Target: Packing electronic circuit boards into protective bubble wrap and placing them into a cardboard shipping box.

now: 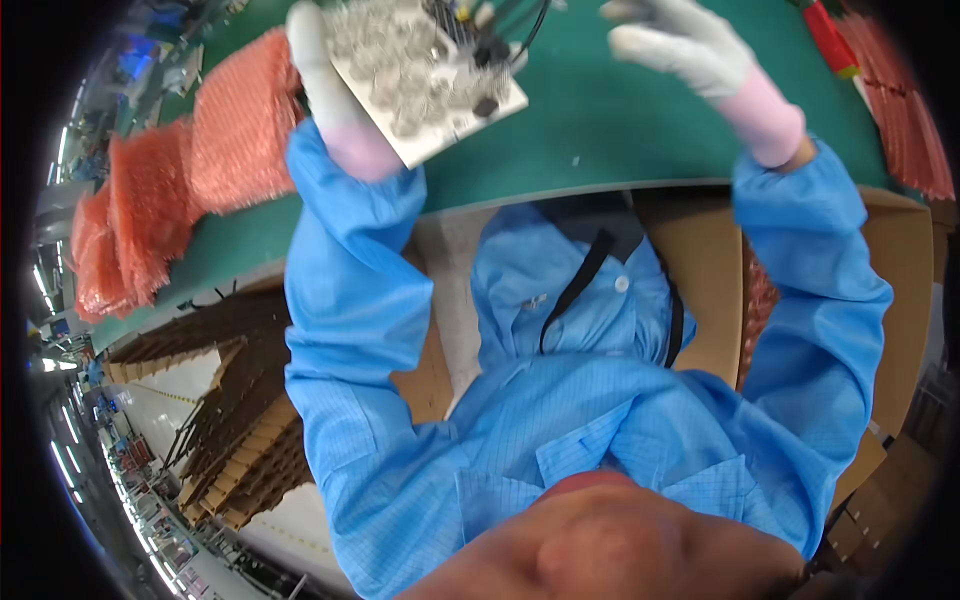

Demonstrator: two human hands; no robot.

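The left hand (325, 95), in a white glove, grips a pale circuit board (425, 75) by its edge, tilted above the green table (620, 130); the right hand (680, 45), also gloved, hovers open and empty just beside it; pink bubble-wrap bags (170, 190) lie piled at the left.

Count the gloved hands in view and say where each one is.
2. The left hand is at upper left, holding the circuit board above the green table. The right hand is at upper right, fingers spread, holding nothing. No other hands are visible.
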